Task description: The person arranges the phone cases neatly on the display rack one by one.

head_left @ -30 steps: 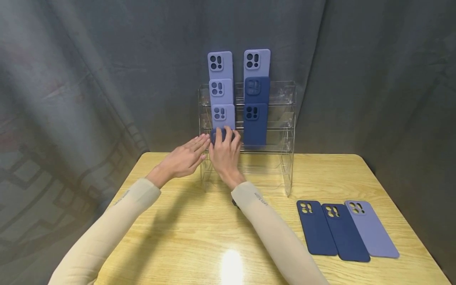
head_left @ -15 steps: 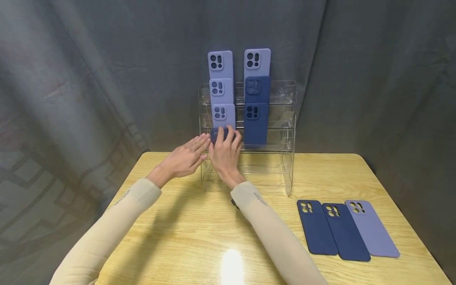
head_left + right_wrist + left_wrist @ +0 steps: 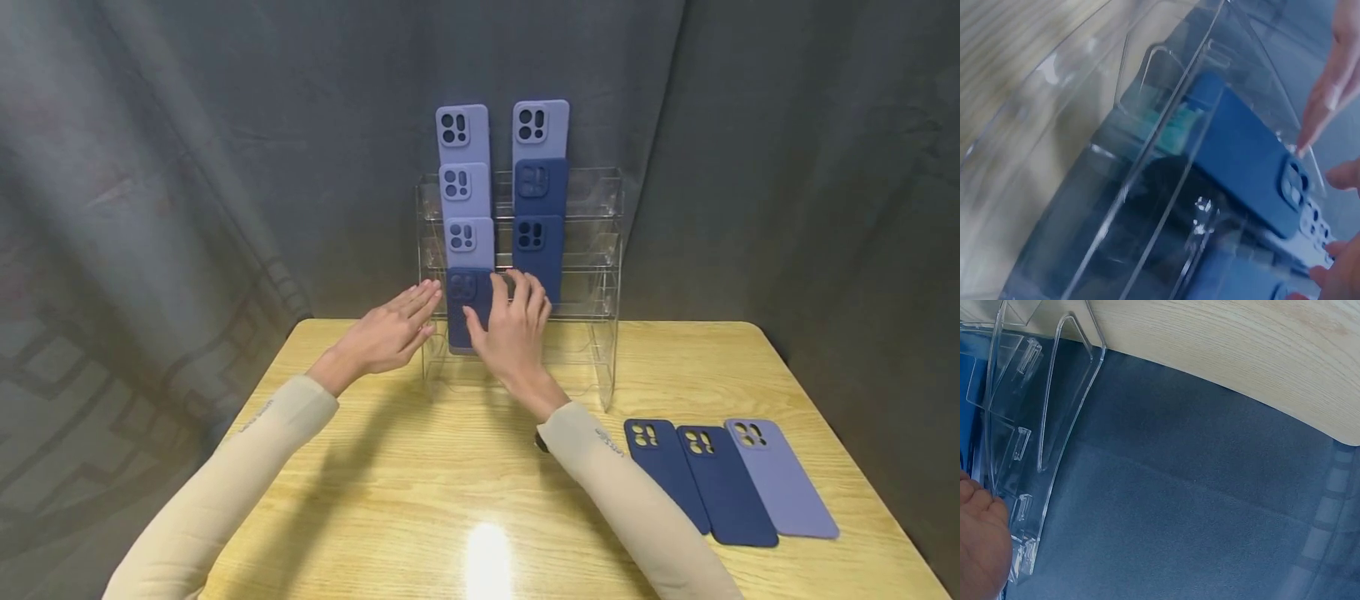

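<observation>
A dark blue phone case [image 3: 465, 329] stands in the lower left of a clear acrylic tiered rack [image 3: 600, 367], below three lilac ones. My right hand [image 3: 517, 337] is just right of this case, fingers spread and bent, nothing held. In the right wrist view the same case [image 3: 1244, 156] leans behind a clear lip, with right-hand fingertips [image 3: 1335, 250] near its camera end. My left hand [image 3: 390, 329] is stretched out with straight fingers at the rack's left side. The left wrist view shows part of that hand [image 3: 982, 544] beside the rack's side panel [image 3: 1069, 412].
In the right column, a lilac case [image 3: 540, 142] stands above two dark blue ones [image 3: 538, 267]. Two dark blue cases [image 3: 727, 492] and a lilac case [image 3: 787, 483] lie on the wooden table [image 3: 420, 517] at right. A grey curtain [image 3: 300, 125] hangs behind.
My right hand has let go of the dark blue case at the lower left and moved right, uncovering it. The left hand has stayed in place.
</observation>
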Tool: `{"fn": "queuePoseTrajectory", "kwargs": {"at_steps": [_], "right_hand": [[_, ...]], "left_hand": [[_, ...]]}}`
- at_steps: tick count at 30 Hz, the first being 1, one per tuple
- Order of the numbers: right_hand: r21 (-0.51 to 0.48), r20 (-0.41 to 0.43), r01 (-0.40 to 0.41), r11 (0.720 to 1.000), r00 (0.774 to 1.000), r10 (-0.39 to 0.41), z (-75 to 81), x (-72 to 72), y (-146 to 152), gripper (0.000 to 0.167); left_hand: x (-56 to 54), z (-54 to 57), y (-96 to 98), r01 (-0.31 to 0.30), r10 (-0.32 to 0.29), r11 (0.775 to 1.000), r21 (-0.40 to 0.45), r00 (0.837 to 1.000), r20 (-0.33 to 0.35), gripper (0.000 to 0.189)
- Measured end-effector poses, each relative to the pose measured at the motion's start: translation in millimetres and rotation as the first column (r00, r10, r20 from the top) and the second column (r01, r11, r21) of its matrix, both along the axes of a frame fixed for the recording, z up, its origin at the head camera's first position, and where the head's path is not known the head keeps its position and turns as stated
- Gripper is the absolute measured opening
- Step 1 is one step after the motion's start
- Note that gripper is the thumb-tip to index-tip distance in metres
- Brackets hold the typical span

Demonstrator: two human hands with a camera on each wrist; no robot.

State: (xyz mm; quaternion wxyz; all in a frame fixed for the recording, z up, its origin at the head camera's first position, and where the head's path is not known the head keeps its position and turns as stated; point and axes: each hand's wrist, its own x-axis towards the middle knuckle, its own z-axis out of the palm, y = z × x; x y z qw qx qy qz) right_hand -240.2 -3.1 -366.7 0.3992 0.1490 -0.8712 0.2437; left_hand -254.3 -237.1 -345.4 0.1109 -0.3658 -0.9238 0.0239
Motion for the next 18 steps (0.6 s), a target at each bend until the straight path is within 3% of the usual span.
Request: {"fn": "queuePoseTrajectory", "kwargs": {"at_steps": [10,18], "right_hand": [[-0.015,0.147,-0.094,0.995,0.985,0.095,1.3,26.7,69,0.055],[0.002,0.171,-0.115,0.993,0.979,0.113,-2.8,41.9,119,0.053]], "left_hand": [[-1.1,-3.0,1.1,0.014,-0.014,1.000,0.010,1.000,-0.015,0.060],[-1.8,-2.9,-0.2,0.008,-0.008,1.000,0.003,1.000,-0.028,0.060]]}}
